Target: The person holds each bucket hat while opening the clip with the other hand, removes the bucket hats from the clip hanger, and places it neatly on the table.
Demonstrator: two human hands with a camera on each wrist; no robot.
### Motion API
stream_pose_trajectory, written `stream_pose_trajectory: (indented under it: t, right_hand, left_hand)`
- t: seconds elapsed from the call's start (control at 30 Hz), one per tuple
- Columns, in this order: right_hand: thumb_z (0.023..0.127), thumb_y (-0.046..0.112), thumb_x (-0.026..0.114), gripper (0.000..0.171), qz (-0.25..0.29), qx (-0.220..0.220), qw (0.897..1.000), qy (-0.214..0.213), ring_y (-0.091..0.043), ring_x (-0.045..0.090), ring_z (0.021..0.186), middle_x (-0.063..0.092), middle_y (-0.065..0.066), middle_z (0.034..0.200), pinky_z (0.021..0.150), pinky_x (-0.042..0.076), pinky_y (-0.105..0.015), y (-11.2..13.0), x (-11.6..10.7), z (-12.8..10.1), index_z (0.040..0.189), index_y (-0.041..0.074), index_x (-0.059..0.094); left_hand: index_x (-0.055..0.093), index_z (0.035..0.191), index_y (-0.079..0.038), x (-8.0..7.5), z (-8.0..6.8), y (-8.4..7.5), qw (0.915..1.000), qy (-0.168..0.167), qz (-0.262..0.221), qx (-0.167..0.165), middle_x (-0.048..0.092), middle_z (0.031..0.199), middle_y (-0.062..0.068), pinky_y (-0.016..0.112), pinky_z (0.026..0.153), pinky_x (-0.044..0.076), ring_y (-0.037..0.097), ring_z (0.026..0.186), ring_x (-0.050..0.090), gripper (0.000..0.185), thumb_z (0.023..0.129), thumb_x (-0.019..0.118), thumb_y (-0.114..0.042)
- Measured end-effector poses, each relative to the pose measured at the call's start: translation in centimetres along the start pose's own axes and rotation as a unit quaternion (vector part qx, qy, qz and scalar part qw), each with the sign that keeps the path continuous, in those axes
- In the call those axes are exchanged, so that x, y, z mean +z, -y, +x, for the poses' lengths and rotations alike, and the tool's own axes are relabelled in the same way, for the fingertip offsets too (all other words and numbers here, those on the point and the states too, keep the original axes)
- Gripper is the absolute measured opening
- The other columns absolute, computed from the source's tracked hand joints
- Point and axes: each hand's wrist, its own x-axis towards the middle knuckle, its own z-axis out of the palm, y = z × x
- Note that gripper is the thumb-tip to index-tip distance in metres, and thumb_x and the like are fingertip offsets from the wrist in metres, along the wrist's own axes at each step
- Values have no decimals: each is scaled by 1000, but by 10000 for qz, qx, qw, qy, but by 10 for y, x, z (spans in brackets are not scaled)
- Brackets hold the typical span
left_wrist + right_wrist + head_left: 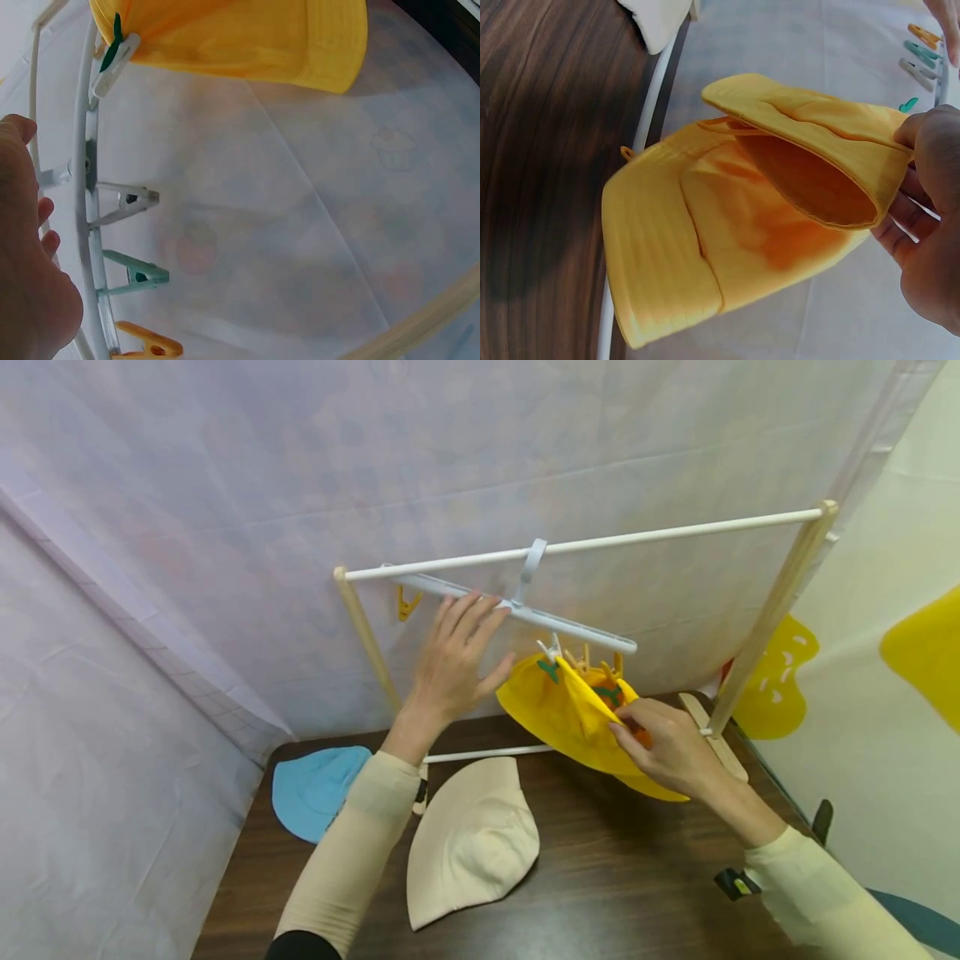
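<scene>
A yellow brimmed hat [562, 714] with green leaf trim hangs by clothespins from the right part of a pale blue clip hanger [581, 630]. My right hand [667, 747] pinches the hat's edge between thumb and fingers. In the right wrist view the hat [697, 240] sags open, its orange-toned inside showing. Up at the middle of the hanger, my left hand [453, 660] has its fingers extended along the bar. A white clothespin [116, 66] grips the fabric beside a green leaf. Grey [127, 201], green [139, 271] and orange [150, 341] clothespins hang with nothing in them.
The hanger hooks over the white rail [645, 537] of a wooden-legged rack [776, 618]. A light blue hat [311, 789] and a cream bucket hat [476, 843] lie on the dark wooden table [615, 885]. White cloth [450, 460] hangs behind the rack.
</scene>
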Motion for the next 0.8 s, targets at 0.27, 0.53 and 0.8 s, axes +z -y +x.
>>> stream_pose_trajectory:
  t: [0.27, 0.53, 0.8]
  right_hand:
    - [83, -6, 87, 20, 97, -57, 9999, -81, -15, 68, 74, 77, -5, 88, 66, 56, -25, 2, 6, -1, 97, 3, 78]
    - [82, -7, 87, 21, 118, -64, 9999, -39, -14, 67, 74, 77, -6, 89, 64, 56, -26, 3, 7, -1, 98, 2, 77]
    - [82, -8, 86, 21, 226, -92, 9997, -65, -14, 66, 72, 76, -6, 87, 63, 55, -23, 6, 9, -3, 98, 2, 77]
  left_hand:
    - [60, 159, -6, 1, -4, -16, 9995, 154, -254, 85, 60, 167, 17, 65, 137, 37, 43, 159, 53, 73, 101, 80, -46]
    - [54, 164, -7, 6, -6, -28, 9967, 414, -698, -66, 53, 173, 18, 63, 140, 33, 43, 165, 46, 85, 98, 83, -51]
    - [55, 162, -4, 16, -11, -43, 9969, 184, -752, -107, 58, 168, 19, 55, 138, 40, 39, 161, 51, 90, 94, 86, -55]
